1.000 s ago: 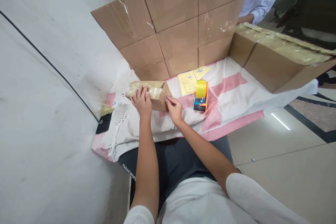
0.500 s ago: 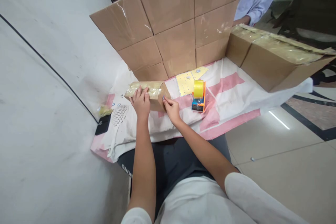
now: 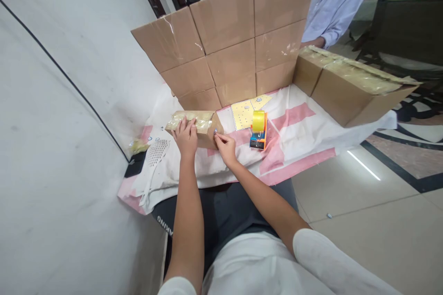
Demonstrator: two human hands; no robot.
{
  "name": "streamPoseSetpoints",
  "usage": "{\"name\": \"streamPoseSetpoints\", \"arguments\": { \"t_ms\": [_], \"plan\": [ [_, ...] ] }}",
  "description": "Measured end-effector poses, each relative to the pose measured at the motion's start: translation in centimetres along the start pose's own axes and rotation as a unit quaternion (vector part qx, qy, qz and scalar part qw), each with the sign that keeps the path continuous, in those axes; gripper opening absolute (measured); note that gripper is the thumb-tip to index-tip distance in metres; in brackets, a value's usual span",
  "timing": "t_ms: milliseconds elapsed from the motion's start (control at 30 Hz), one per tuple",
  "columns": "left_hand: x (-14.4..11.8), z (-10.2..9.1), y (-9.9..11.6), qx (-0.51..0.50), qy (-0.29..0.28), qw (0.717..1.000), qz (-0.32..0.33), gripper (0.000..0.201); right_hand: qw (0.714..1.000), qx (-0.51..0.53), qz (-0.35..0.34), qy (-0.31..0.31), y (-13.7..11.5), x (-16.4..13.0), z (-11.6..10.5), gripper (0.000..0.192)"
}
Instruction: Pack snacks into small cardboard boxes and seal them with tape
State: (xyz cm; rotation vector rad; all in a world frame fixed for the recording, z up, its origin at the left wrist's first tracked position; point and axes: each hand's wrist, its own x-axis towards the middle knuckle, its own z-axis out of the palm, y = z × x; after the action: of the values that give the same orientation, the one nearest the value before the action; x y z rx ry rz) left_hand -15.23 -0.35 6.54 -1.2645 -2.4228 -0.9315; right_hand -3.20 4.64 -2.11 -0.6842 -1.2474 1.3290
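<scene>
The left hand [image 3: 186, 136] lies flat and open on top of a small cardboard box [image 3: 204, 125], which is wrapped with clear tape and stands on a white and pink cloth [image 3: 297, 124]. The right hand [image 3: 225, 146] touches the right end of the box with pinched fingertips [image 3: 217, 135]; whether they hold something I cannot tell. Just right of the box stands a tape dispenser [image 3: 259, 130] with a yellow roll, in front of a yellow sheet [image 3: 242, 113]. Behind is a wall of stacked boxes [image 3: 235, 41].
</scene>
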Motion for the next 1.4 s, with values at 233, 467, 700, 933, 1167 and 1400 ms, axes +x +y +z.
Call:
{"name": "streamPoseSetpoints", "arguments": {
  "t_ms": [233,467,700,933,1167,1400],
  "plan": [
    [0.3,0.0,-0.1,0.002,-0.02,1.0,0.006,0.044,0.994,-0.077,-0.045,-0.056,0.0,-0.5,-0.2,0.037],
    [0.2,0.0,-0.2,-0.001,-0.018,1.0,0.008,0.045,0.996,-0.067,-0.049,-0.042,0.0,-0.7,-0.3,0.037],
    [0.0,0.0,-0.4,-0.005,-0.015,1.0,0.003,0.044,0.996,-0.075,-0.045,-0.001,-0.4,-0.3,-0.7,0.039],
    [0.3,-0.1,-0.1,-0.004,-0.027,1.0,0.009,0.045,0.997,-0.051,0.013,-0.055,0.8,0.5,-0.4,0.042],
    [0.2,-0.2,0.1,-0.013,-0.022,1.0,-0.001,0.045,0.997,-0.062,-0.031,-0.028,0.5,0.9,-1.3,0.042],
    [0.1,-0.4,0.1,-0.013,-0.026,1.0,-0.001,0.044,0.993,-0.092,-0.048,-0.06,0.4,0.7,-1.2,0.041]
  ]
}}
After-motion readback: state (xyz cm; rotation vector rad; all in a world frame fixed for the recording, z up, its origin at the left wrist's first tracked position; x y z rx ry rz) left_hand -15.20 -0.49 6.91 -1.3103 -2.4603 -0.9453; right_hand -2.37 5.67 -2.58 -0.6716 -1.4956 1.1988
